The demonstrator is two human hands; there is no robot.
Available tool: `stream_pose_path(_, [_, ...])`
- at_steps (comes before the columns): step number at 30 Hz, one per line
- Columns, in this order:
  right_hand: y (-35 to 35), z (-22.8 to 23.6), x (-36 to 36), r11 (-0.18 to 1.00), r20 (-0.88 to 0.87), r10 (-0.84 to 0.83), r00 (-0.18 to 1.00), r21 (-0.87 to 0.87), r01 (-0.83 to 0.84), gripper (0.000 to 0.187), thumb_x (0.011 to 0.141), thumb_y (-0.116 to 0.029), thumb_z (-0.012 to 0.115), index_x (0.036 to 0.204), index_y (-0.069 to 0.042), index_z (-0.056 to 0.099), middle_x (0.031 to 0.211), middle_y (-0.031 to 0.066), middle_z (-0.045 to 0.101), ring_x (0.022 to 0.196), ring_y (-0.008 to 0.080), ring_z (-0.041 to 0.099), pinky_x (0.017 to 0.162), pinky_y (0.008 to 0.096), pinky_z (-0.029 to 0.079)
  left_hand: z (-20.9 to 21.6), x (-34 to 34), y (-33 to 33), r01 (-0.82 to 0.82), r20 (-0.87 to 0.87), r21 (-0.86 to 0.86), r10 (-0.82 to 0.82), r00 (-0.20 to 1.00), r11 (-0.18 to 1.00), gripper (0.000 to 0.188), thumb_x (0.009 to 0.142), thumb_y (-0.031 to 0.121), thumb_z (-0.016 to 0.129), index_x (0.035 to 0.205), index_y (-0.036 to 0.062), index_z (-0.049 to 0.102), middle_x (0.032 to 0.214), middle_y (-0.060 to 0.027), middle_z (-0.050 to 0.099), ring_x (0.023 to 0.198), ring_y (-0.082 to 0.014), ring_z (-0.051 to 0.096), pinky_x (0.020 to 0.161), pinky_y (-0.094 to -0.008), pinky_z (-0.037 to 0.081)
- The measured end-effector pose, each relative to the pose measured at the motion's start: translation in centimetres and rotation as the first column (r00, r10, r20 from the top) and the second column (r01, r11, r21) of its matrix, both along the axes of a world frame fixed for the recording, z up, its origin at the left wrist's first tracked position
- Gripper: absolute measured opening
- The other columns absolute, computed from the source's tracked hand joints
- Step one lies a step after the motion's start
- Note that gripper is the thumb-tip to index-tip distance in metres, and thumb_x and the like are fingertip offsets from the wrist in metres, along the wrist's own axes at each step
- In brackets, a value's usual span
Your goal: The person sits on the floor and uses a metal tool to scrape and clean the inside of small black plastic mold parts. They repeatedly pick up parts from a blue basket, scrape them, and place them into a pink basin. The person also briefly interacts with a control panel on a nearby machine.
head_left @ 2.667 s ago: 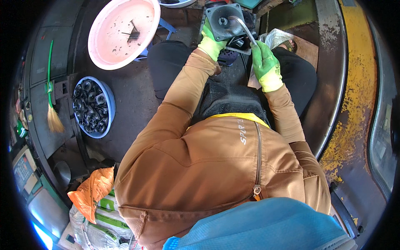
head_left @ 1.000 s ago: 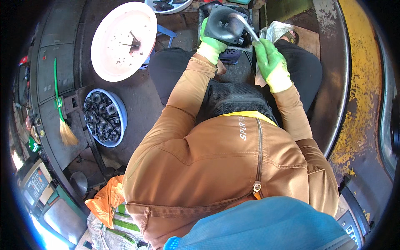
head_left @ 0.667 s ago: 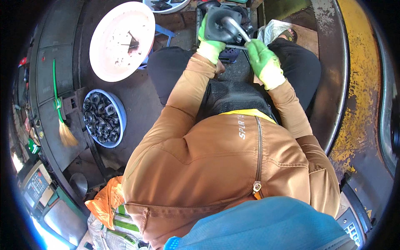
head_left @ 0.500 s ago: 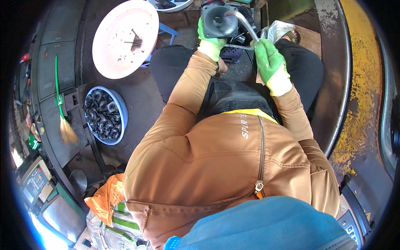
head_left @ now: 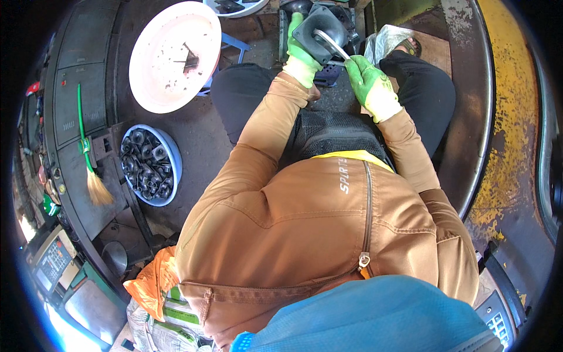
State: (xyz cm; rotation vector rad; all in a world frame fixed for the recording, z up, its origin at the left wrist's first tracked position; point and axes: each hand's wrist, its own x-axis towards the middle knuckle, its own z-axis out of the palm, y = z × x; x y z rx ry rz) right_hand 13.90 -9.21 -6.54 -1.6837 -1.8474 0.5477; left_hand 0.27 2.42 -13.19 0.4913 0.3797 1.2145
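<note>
In my gloved left hand (head_left: 301, 61) is a black horn-shaped part (head_left: 307, 40) with a square flange and a round hollow mouth, tilted toward the right. The fingers of that hand wrap round its left side. My right hand (head_left: 369, 85), in a green and yellow glove, is closed round a bent metal rod (head_left: 335, 46). The rod's far end reaches into the hollow of the horn-shaped part; its tip is hard to make out there. Behind the part, another dark rounded piece (head_left: 298, 7) shows at the top edge.
To the left, a large pale pink basin (head_left: 149, 76) with dark debris rests on a blue stool (head_left: 237, 44). Below it stands a blue tub (head_left: 176, 158) full of black parts. A broom (head_left: 97, 185) leans at far left. A worn yellow metal surface (head_left: 510, 117) rises on the right.
The horn-shaped part has turned and tilted to the right in my left hand. My right hand has moved slightly left, and the rod now lies across the part's mouth at another angle.
</note>
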Motion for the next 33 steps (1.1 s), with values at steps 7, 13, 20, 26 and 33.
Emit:
stream_pose_path(7, [-1.4,2.0,-0.3,0.951,-0.248,-0.03,0.968,0.292,0.105,0.02,0.097,-0.013,0.053,0.11,-0.001,0.061,0.09,0.0168,0.066,0.077,0.0308,0.067,0.067,0.0355,0.052,-1.9,-0.3,0.7,-0.086,-0.554,0.672,0.576,0.602,0.736,0.021,0.08,0.004,0.065,0.101,0.0031,0.059,0.098,-0.0092,0.066,0.088,-0.018,0.065,0.076,-0.0298,0.053])
stream_pose_path(13, [-0.9,0.7,-0.3,0.985,-0.062,-0.006,0.998,0.175,0.017,0.017,0.096,-0.013,0.053,0.106,-0.002,0.06,0.091,0.017,0.065,0.078,0.0364,0.065,0.065,0.0387,0.051,-0.9,-0.2,0.8,-0.084,-0.311,0.484,0.261,0.914,0.871,0.027,0.082,0.018,0.067,0.106,0.0048,0.061,0.097,-0.0083,0.067,0.092,-0.0207,0.064,0.083,-0.0324,0.052])
stream_pose_path(20, [-0.5,0.1,-0.5,0.997,0.169,0.074,0.983,-0.025,-0.071,0.019,0.09,-0.004,0.055,0.107,-0.002,0.061,0.106,0.0173,0.062,0.083,0.0337,0.065,0.067,0.0385,0.053,0.9,-0.4,-0.5,0.016,-0.442,0.88,0.807,0.391,0.475,0.017,0.082,0.006,0.064,0.099,0.0059,0.062,0.094,-0.0093,0.068,0.086,-0.0187,0.066,0.077,-0.0304,0.053])
stream_pose_path(26, [-1.2,-0.4,-0.6,0.958,-0.303,-0.021,0.953,0.266,0.106,0.019,0.095,-0.013,0.055,0.11,-0.002,0.061,0.094,0.0163,0.064,0.081,0.0336,0.065,0.066,0.0372,0.052,0.7,-1.1,0.2,-0.037,-0.532,0.805,0.749,0.395,0.592,0.026,0.072,0.017,0.075,0.095,0.0082,0.065,0.089,-0.0059,0.068,0.085,-0.0203,0.067,0.078,-0.0294,0.053])
stream_pose_path(33, [-0.8,-0.6,-0.8,0.987,-0.022,0.122,0.992,0.106,-0.119,0.021,0.094,-0.011,0.049,0.111,-0.003,0.059,0.103,0.018,0.063,0.086,0.0363,0.064,0.07,0.0427,0.051,-0.2,-0.9,0.1,-0.068,-0.554,0.709,0.615,0.561,0.702,0.019,0.075,0.014,0.071,0.09,0.0082,0.062,0.085,-0.0049,0.065,0.082,-0.0189,0.064,0.077,-0.0292,0.052])
